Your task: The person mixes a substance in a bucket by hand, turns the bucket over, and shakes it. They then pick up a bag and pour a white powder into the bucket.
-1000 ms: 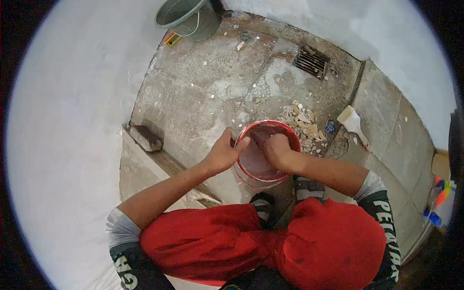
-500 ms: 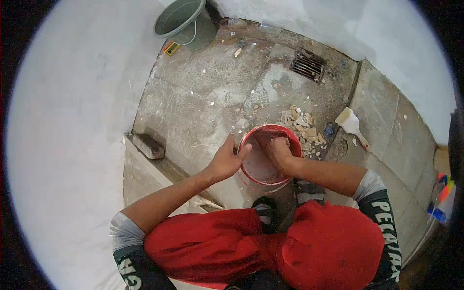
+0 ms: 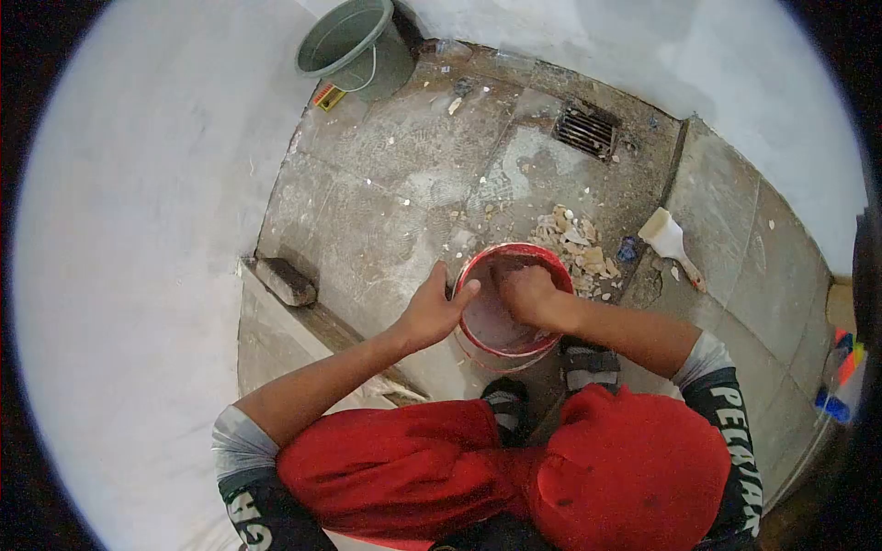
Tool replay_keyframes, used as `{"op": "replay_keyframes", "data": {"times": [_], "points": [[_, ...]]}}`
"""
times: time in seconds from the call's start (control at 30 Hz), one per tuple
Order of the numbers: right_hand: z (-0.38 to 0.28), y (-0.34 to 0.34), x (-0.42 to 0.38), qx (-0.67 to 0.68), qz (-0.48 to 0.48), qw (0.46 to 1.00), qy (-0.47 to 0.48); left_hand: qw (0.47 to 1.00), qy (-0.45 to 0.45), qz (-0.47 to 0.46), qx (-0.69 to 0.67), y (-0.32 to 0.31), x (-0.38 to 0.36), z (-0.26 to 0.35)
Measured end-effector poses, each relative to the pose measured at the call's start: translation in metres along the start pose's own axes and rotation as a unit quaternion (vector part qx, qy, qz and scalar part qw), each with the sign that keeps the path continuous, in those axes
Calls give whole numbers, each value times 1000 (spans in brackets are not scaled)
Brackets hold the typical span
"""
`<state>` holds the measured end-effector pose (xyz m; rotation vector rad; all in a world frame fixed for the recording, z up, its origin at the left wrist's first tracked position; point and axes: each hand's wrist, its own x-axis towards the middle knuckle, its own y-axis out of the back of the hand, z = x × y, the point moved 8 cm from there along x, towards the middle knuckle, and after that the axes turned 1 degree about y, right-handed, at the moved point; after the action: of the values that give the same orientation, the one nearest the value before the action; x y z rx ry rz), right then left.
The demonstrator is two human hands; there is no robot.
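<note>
A red bucket (image 3: 562,266) stands between my feet, with a greyish-pink mixture (image 3: 487,321) inside. My left hand (image 3: 434,308) grips the bucket's left rim, thumb over the edge and fingers along the outer wall. Down inside the bucket, my right hand (image 3: 533,296) is closed at the right side, over the mixture. Its fingertips are hidden, and what it holds cannot be made out. Off to the right lies a wide brush (image 3: 669,241) with pale bristles and a white handle.
Broken chips (image 3: 581,241) lie just beyond the bucket. A grey-green bucket (image 3: 390,69) stands in the far corner beside a small yellow-and-red box (image 3: 328,96). A drain grate (image 3: 586,131) is set into the floor. At left, a dark block (image 3: 285,281) rests by a ledge.
My right hand has shifted slightly left and turned within the bucket, its back now facing up more. My left hand stays on the rim. The whole view has shifted slightly.
</note>
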<state>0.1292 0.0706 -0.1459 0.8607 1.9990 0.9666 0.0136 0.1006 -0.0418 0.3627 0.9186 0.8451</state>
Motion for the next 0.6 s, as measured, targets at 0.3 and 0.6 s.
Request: {"op": "replay_keyframes", "data": {"times": [0.3,0.6], "points": [[11,-14,6,-33,42,998,-28,1000,-3,-6,10,-4,-2,-1],[10,-14,5,-26,-25,999,-36,1000,-5,4,-6,-4,2,-2]]}}
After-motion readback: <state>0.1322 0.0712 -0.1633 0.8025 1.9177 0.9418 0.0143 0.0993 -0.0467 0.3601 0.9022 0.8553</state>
